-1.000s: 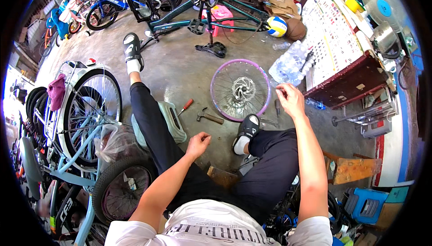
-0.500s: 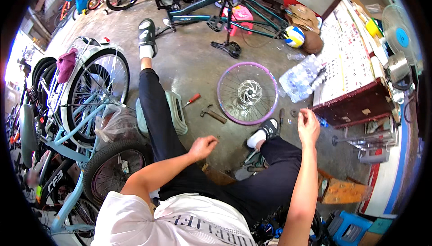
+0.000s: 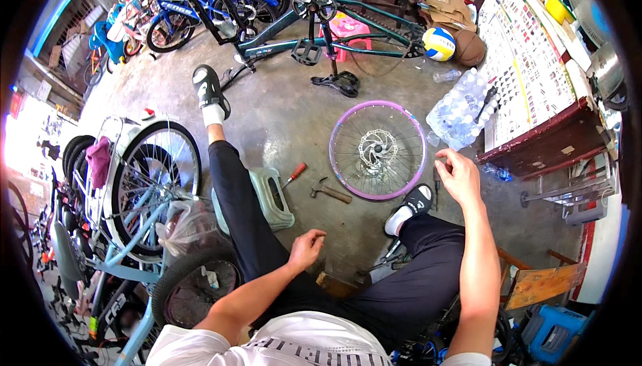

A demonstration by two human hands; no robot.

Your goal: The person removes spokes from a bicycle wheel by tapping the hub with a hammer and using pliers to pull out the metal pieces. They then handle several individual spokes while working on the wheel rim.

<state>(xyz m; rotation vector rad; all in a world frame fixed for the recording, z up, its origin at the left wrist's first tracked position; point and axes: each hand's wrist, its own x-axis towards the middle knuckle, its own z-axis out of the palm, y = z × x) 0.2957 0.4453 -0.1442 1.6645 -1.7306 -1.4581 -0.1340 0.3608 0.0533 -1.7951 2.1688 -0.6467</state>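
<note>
My left hand (image 3: 307, 248) hovers over my lap, its fingers curled together; whether anything small is inside them I cannot make out. My right hand (image 3: 459, 177) is raised past my right knee, fingers bent and a little apart, with nothing visible in it. Nearest to the right hand, a purple-rimmed bicycle wheel (image 3: 353, 185) with a disc rotor lies flat on the floor, not touched. A hammer (image 3: 332, 193) with a wooden handle lies left of the wheel, and a red-handled screwdriver (image 3: 295, 173) leans by a pale green plastic stool (image 3: 273, 199).
An upside-down green bicycle frame (image 3: 281, 35) stands ahead. A light-blue bicycle (image 3: 137, 232) and a loose tire (image 3: 164, 292) crowd the left. At right are a pack of plastic bottles (image 3: 458, 115), a dark red cabinet (image 3: 542, 142) and a wooden stool (image 3: 545, 286). Metal tools lie by my right foot.
The view has shifted, so the floor things sit lower in the picture. My right hand has its fingers spread a little more; my left stays curled over my lap.
</note>
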